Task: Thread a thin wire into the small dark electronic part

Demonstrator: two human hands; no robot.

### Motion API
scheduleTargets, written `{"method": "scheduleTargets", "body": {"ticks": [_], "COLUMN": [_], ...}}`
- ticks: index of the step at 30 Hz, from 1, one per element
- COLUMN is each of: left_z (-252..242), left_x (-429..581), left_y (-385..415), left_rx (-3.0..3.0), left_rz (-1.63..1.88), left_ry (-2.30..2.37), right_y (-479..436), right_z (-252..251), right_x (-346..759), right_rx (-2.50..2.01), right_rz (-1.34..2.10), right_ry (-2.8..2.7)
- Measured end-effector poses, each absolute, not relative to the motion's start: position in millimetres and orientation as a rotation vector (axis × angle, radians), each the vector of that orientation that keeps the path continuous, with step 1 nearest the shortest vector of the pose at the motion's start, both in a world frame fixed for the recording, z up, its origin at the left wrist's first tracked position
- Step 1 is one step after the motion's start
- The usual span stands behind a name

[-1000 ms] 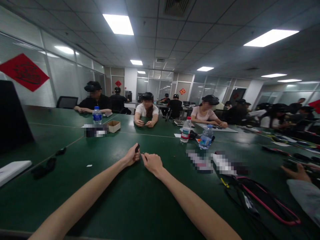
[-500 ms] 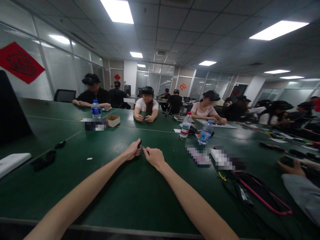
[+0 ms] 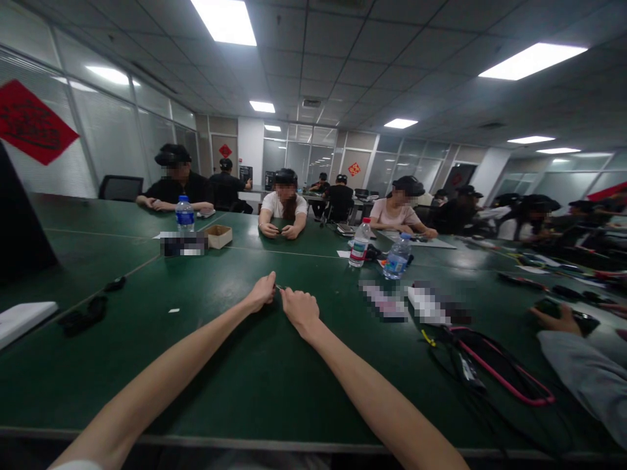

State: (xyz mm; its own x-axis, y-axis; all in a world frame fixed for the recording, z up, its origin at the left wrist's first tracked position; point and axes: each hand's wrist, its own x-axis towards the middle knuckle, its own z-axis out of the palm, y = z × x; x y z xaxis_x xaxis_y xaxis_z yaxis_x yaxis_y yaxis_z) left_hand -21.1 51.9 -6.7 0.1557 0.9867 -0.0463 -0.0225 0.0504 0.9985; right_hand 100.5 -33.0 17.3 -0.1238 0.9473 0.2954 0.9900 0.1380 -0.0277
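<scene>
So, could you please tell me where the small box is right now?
In the head view, the small box sits left of centre on the green table, just right of the leftmost bottle and beyond the left hand.

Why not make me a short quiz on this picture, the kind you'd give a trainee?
1. Multiple choice: What colour is the cap of the bottle standing by the small open box?
A) red
B) blue
C) yellow

2. True or false: The person's left hand and right hand are close together, with a thin object showing between them.

3. Fill in the gap: On the right of the picture, a bottle with a ____ cap stands just left of a blue-capped one.

Key: 1. B. 2. True, though the object is too small to name. 3. Red.
</scene>
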Motion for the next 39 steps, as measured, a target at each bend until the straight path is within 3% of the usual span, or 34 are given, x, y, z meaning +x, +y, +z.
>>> {"method": "scheduleTargets", "body": {"ticks": [6,20,25,33,39], "left_z": [-1.5,4.4,3.2,16.8,24.0], "left_x": [-16.6,-64.9,-83.4,-63.1,-46.0], "left_y": [47.7,54.3,58.4,74.1,103.5], "left_rx": [1.231,1.007,1.054,1.529,1.786], "left_rz": [1.097,0.814,0.887,0.798,0.491], "left_ry": [1.334,0.922,0.77,1.159,1.54], "right_y": [-22.3,-0.5,-1.1,1.4,5.9], "right_z": [16.2,18.7,18.9,10.0,2.7], "right_x": [98.2,156.3,161.6,156.7,158.6], "right_rx": [-1.993,-2.03,-2.044,-1.939,-1.927], "right_rz": [-0.127,-0.05,-0.05,-0.094,-0.142], "right_ry": [-2.108,-1.961,-1.926,-2.002,-1.993]}}
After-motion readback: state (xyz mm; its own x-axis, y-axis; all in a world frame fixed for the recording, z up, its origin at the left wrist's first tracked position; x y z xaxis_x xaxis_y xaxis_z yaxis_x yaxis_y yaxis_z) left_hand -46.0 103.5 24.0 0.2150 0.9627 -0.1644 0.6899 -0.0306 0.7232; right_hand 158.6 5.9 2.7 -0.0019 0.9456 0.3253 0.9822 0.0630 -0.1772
